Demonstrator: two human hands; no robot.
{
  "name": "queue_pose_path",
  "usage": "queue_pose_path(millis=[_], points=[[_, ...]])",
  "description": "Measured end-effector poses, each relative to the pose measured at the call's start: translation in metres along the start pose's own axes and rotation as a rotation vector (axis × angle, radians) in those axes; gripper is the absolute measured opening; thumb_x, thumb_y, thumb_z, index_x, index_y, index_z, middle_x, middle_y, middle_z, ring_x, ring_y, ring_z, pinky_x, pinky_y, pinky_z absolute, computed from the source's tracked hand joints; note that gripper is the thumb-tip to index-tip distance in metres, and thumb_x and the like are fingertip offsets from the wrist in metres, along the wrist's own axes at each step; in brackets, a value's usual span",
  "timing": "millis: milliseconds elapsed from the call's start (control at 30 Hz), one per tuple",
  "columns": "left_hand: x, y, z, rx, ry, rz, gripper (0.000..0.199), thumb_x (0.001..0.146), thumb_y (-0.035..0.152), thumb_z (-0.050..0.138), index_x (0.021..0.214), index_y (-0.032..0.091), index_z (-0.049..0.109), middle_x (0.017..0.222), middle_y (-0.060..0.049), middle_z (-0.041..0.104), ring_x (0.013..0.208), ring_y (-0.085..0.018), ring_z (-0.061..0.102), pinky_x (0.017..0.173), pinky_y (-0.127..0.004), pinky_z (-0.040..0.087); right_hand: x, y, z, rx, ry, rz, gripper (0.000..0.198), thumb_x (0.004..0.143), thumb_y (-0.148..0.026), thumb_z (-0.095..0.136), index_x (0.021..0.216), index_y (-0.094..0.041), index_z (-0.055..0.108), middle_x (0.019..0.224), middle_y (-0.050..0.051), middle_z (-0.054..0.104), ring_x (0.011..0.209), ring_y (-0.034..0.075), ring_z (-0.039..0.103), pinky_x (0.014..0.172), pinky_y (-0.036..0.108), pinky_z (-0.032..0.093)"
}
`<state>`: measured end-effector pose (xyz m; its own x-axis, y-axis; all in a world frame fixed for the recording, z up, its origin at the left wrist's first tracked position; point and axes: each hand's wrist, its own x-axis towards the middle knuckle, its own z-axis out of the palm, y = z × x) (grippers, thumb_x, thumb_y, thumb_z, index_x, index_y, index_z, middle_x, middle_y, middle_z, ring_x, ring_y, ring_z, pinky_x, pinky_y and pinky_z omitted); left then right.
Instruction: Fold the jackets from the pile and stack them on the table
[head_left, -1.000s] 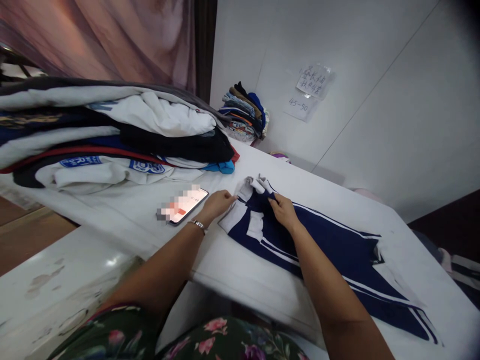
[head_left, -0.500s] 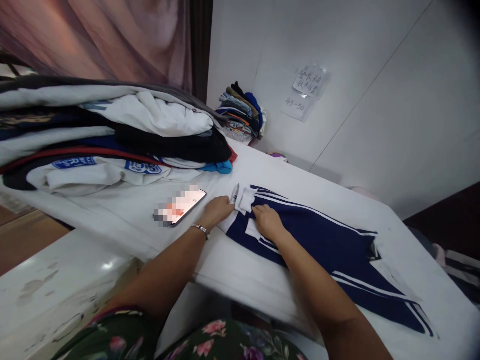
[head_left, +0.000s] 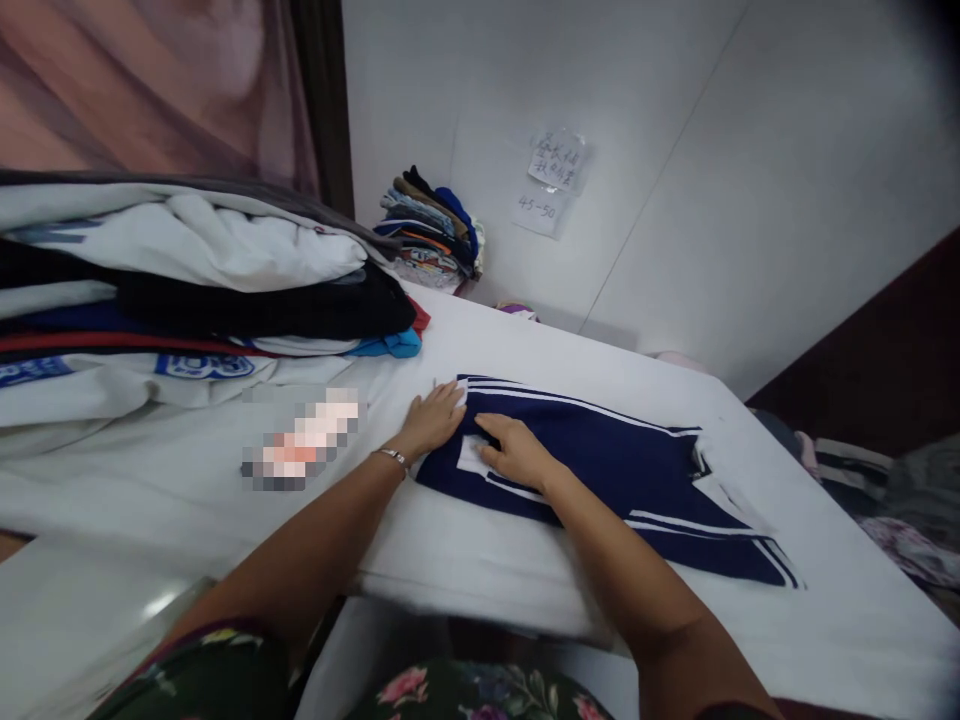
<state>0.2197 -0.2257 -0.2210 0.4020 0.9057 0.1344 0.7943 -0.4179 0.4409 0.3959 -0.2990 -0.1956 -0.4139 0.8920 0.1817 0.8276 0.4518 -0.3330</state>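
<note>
A navy blue top (head_left: 592, 460) with white stripes lies lengthwise on the white-covered table, folded narrow, its whitish collar end pointing to the right. My left hand (head_left: 435, 415) lies flat with stretched fingers on the left end of the top. Just right of it, my right hand (head_left: 519, 452) rests on the fabric, thumb and fingers apart, beside a white patch (head_left: 470, 453) on the cloth. Neither hand grips anything that I can see.
A tall pile of folded clothes (head_left: 262, 300) stands at the left, with a blurred phone (head_left: 300, 445) in front. Another clothes stack (head_left: 429, 225) sits by the wall, below handwritten paper signs (head_left: 556, 165). More clothing (head_left: 911, 550) lies beyond the table's right edge.
My left hand has gone from pinching the top's end to lying flat on it. The white bunched part there is now down or covered. My right hand's fingers have spread; the view has shifted right.
</note>
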Motion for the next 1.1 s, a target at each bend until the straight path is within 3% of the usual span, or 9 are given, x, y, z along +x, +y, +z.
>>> queue_pose_path(millis=[167, 300, 400, 533, 633, 733, 800, 967, 1100], points=[[0.003, -0.012, 0.011, 0.023, 0.092, -0.035, 0.050, 0.092, 0.039, 0.038, 0.138, 0.021, 0.047, 0.155, -0.013, 0.034, 0.143, -0.027, 0.029, 0.113, -0.050, 0.027, -0.066, 0.053, -0.016, -0.092, 0.159, 0.196, 0.042, 0.092, -0.037, 0.054, 0.129, -0.018, 0.060, 0.135, 0.013, 0.058, 0.128, 0.026, 0.050, 0.107, 0.047, 0.037], [0.002, -0.006, 0.004, 0.029, 0.195, -0.140, 0.060, 0.087, 0.051, 0.045, 0.134, 0.014, 0.049, 0.140, -0.019, 0.052, 0.132, -0.032, 0.044, 0.108, -0.049, 0.031, -0.110, 0.092, -0.012, -0.109, 0.190, 0.288, 0.043, 0.091, -0.040, 0.055, 0.127, -0.019, 0.062, 0.135, 0.014, 0.059, 0.128, 0.029, 0.051, 0.106, 0.050, 0.039], [0.003, 0.000, -0.001, -0.009, 0.264, -0.147, 0.053, 0.084, 0.047, 0.050, 0.128, 0.017, 0.054, 0.122, -0.014, 0.065, 0.119, -0.031, 0.053, 0.104, -0.045, 0.036, -0.119, 0.105, -0.006, -0.101, 0.242, 0.304, 0.032, 0.092, -0.032, 0.051, 0.116, -0.021, 0.069, 0.128, 0.012, 0.064, 0.121, 0.026, 0.058, 0.104, 0.048, 0.043], [0.006, 0.002, -0.002, -0.101, 0.269, -0.143, 0.041, 0.081, 0.032, 0.053, 0.120, 0.019, 0.059, 0.108, -0.009, 0.069, 0.108, -0.027, 0.058, 0.101, -0.041, 0.038, -0.113, 0.105, -0.007, -0.012, 0.320, 0.327, 0.028, 0.092, -0.027, 0.048, 0.100, -0.022, 0.074, 0.113, 0.009, 0.072, 0.108, 0.024, 0.065, 0.097, 0.044, 0.049], [0.008, 0.004, -0.004, -0.188, 0.271, -0.115, 0.028, 0.081, 0.029, 0.051, 0.105, 0.021, 0.065, 0.106, -0.007, 0.070, 0.103, -0.024, 0.060, 0.098, -0.036, 0.042, -0.112, 0.102, -0.013, 0.146, 0.509, 0.351, 0.028, 0.091, -0.031, 0.047, 0.098, -0.023, 0.073, 0.107, 0.008, 0.074, 0.101, 0.023, 0.068, 0.093, 0.041, 0.052], [0.008, 0.007, -0.008, -0.309, 0.391, -0.079, 0.025, 0.084, 0.033, 0.048, 0.097, 0.022, 0.066, 0.105, -0.005, 0.070, 0.101, -0.021, 0.061, 0.093, -0.031, 0.046, -0.118, 0.100, -0.019, 0.213, 0.681, 0.329, 0.030, 0.092, -0.036, 0.047, 0.099, -0.022, 0.073, 0.105, 0.008, 0.074, 0.100, 0.023, 0.068, 0.094, 0.041, 0.051], [0.008, 0.008, -0.009, -0.332, 0.433, -0.070, 0.027, 0.085, 0.035, 0.046, 0.097, 0.022, 0.066, 0.105, -0.005, 0.069, 0.100, -0.020, 0.061, 0.090, -0.029, 0.047, -0.121, 0.100, -0.019, 0.186, 0.650, 0.317, 0.030, 0.093, -0.035, 0.047, 0.099, -0.022, 0.073, 0.107, 0.008, 0.073, 0.102, 0.023, 0.067, 0.095, 0.041, 0.050], [0.005, 0.001, -0.005, -0.224, 0.221, -0.104, 0.019, 0.081, 0.029, 0.049, 0.085, 0.021, 0.066, 0.096, -0.005, 0.070, 0.090, -0.022, 0.062, 0.086, -0.032, 0.047, -0.125, 0.097, -0.012, 0.013, 0.241, 0.347, 0.026, 0.088, -0.026, 0.055, 0.105, -0.021, 0.073, 0.121, 0.012, 0.068, 0.118, 0.027, 0.061, 0.104, 0.050, 0.042], [-0.003, 0.003, -0.008, -0.249, 0.353, -0.062, 0.022, 0.083, 0.031, 0.047, 0.092, 0.023, 0.065, 0.102, -0.005, 0.069, 0.096, -0.021, 0.061, 0.089, -0.030, 0.047, -0.133, 0.086, -0.016, -0.017, 0.295, 0.336, 0.034, 0.092, -0.035, 0.054, 0.121, -0.023, 0.066, 0.131, 0.011, 0.062, 0.131, 0.028, 0.049, 0.110, 0.056, 0.032]])
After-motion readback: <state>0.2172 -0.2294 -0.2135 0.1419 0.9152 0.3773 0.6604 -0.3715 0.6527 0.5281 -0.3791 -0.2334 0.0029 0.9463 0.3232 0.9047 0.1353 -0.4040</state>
